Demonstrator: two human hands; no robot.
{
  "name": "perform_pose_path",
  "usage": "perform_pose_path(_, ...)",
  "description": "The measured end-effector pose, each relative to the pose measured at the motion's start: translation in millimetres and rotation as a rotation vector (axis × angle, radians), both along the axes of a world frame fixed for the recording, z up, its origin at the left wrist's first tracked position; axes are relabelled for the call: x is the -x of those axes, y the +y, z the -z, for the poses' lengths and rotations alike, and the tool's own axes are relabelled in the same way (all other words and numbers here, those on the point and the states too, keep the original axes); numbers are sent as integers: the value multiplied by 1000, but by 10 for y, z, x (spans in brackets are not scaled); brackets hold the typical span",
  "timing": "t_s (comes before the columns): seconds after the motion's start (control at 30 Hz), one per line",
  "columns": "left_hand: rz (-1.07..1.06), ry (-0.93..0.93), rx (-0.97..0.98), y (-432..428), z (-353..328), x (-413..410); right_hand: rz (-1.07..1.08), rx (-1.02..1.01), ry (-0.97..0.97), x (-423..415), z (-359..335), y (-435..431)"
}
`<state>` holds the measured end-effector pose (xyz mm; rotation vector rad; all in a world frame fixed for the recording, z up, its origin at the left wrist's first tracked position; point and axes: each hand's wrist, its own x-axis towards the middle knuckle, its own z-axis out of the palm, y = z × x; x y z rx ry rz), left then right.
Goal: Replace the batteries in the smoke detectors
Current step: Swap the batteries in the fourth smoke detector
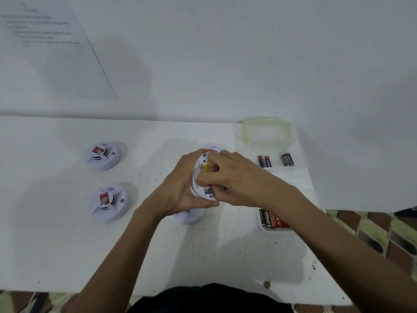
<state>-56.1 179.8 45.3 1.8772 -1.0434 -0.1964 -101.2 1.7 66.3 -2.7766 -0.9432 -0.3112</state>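
The left hand (178, 188) grips a white smoke detector (201, 175) from the left side. Its fingers curl round the rim and tilt the underside up toward the camera. The right hand (234, 177) closes over that underside from the right, with curled fingers over the top edge and the thumb laid across the middle. A yellow label (205, 167) shows between the two hands. A sliver of red (209, 185) under the right fingers may be a battery, but the fingers cover too much of it to be sure.

Directly below the smoke detector a second detector (189, 216) sits on the white table (67, 245), mostly hidden by the left wrist. The edge of a third detector (214, 146) shows just behind the smoke detector. Well to its left stand two more, a farther detector (102, 155) and a nearer detector (109, 203), each dome-up with a red tag on top.

To the right of the smoke detector lie a red-and-blue battery pair (264, 161) and, beyond them, a black battery pair (288, 159). Behind these stands a clear greenish container (266, 132). To the lower right of the smoke detector, partly under the right forearm, a cluster of batteries (272, 219) lies in a white tray (276, 229). Up on the wall, far to the upper left of the smoke detector, hangs a printed sheet (56, 53).
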Motion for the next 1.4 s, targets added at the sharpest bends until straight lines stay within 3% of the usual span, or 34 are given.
perform_pose_path(0.2, -19, 29, -10, 39, 164, -75, 18, -255, 159, 18, -3, -28)
perform_pose_path(0.37, -90, 63, -54, 126, 248, -140, 213, -748, 356, 196, -84, -208)
perform_pose_path(0.5, -154, 93, -102, 168, 275, -181, 453, -887, 444, 442, -27, -499)
perform_pose_path(0.6, -166, 92, -106, 173, 284, -194, 662, -799, 517, 652, 72, -775)
perform_pose_path(0.73, -172, 101, -100, 151, 286, -187, 857, -506, 556, 870, 274, -1082)
perform_pose_path(1.07, -172, 98, -120, 159, 308, -198, 996, -22, 559, 992, 779, -1249)
perform_pose_path(1.4, -179, 87, -108, 173, 292, -202, 1029, 0, 631, 1025, 854, -1241)
